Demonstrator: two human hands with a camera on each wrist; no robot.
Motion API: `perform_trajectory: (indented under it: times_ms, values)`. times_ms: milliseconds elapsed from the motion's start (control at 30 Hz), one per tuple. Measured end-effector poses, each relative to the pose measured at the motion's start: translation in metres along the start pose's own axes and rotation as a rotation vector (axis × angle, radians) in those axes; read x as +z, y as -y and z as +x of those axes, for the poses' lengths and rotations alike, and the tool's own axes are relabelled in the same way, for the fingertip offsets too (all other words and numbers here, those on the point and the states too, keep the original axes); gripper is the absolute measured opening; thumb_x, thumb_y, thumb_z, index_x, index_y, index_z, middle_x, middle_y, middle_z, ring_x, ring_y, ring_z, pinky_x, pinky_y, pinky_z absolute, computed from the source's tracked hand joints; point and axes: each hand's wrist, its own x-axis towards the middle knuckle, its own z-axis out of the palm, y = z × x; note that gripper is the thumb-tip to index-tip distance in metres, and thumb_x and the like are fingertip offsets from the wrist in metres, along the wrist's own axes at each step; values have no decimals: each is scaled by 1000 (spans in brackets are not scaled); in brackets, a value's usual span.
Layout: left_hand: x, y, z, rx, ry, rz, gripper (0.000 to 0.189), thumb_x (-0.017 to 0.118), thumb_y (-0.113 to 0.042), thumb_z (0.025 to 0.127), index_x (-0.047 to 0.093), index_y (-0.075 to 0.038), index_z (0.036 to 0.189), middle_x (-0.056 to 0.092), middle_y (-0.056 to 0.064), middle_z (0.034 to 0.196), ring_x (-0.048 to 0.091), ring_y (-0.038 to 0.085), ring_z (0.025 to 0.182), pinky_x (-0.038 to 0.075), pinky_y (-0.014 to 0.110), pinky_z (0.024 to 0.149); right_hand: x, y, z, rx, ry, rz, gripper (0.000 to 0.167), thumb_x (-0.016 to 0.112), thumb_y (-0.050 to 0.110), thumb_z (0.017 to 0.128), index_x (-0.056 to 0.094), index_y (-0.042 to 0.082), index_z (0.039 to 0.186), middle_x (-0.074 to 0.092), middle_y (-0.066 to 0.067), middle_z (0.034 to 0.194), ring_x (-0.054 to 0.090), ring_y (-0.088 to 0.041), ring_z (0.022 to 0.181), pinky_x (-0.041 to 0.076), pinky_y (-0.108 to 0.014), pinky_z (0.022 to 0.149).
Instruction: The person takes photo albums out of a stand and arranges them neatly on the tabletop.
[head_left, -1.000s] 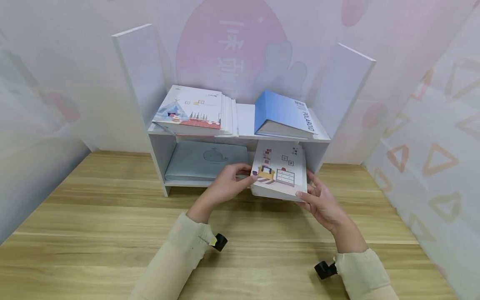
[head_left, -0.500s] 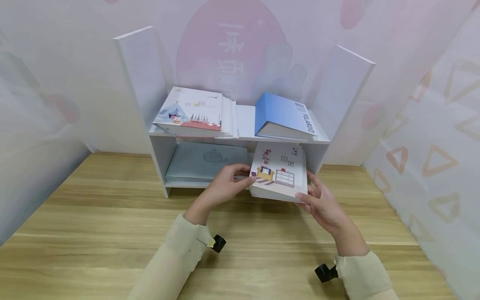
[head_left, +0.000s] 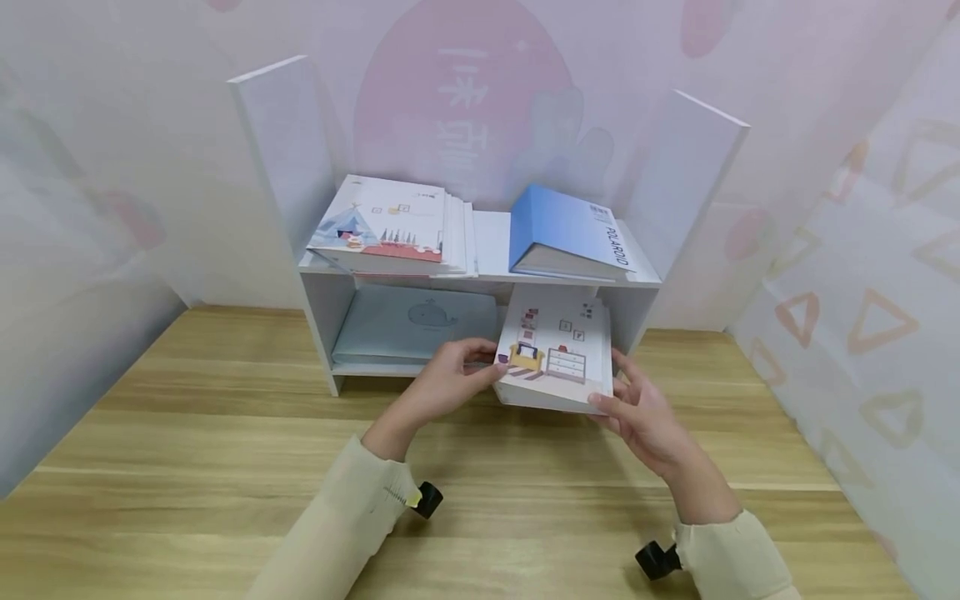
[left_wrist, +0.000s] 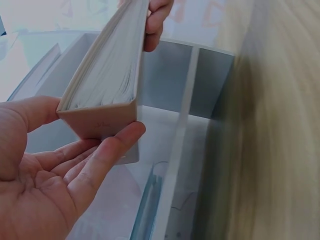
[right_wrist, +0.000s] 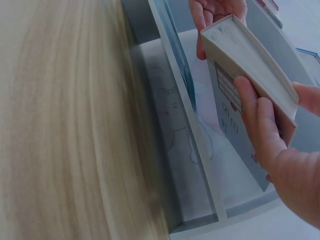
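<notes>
A thick white photo album [head_left: 558, 346], its cover printed with a bed and a chest of drawers, sticks out of the lower right of the white shelf [head_left: 491, 281]. My left hand [head_left: 442, 383] grips its near left corner, thumb on the cover. On the near right corner, my right hand [head_left: 648, 421] holds it with the thumb on top and fingers beneath. In the left wrist view, the fingers of the left hand [left_wrist: 55, 172] wrap the spine of the album [left_wrist: 105, 75]. The right wrist view shows the right hand [right_wrist: 272, 132] pinching the album [right_wrist: 250, 75] across its thickness.
Left of the album on the lower shelf lies a pale blue whale-print book [head_left: 420, 321]. Above, a stack of white albums [head_left: 386, 221] sits left and a blue POLAROID binder [head_left: 566, 225] right. The wooden table [head_left: 510, 508] spreads in front.
Both hands have drawn the album slightly toward me and a little to the left, so more of it stands out from the shelf. The other books have not moved.
</notes>
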Motion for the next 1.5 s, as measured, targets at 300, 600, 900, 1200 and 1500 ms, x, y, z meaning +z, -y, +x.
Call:
perform_trajectory:
  times_ms: [300,600,900,1200,1500]
  values:
    - [0,7,-11,-25,-3,-23,42,62,-22,99,56,0,134,58,18,136,59,31,125,54,38,99,8,-6,-4,16,-2,-32,93,56,-5,95,-11,9,159,42,-19,145,66,-9,110,54,-25,95]
    - [-3,11,-19,-11,-21,-11,41,64,-18,98,56,2,133,61,18,132,59,30,124,53,37,101,18,-10,-7,32,-7,-32,95,56,-6,94,-10,13,159,42,-15,145,66,-9,110,55,-25,93]
    - [-5,12,-29,19,-8,17,40,64,-20,98,58,0,133,63,15,129,62,26,118,56,36,96,24,-11,-11,50,15,-24,99,58,-6,94,-13,16,159,24,-29,156,65,-8,109,55,-25,93]
    - [-12,15,-45,7,-16,-1,42,65,-19,97,57,2,133,62,18,130,64,29,118,58,29,89,35,-14,-12,55,55,11,100,56,-7,93,-15,17,159,23,-31,156,65,-11,110,55,-24,90]
    - [-24,16,-57,19,-1,23,43,64,-21,98,56,2,134,60,20,133,64,30,119,57,30,91,45,-19,-11,83,69,62,105,57,-8,92,-18,23,158,20,-28,160,65,-13,112,55,-24,92]
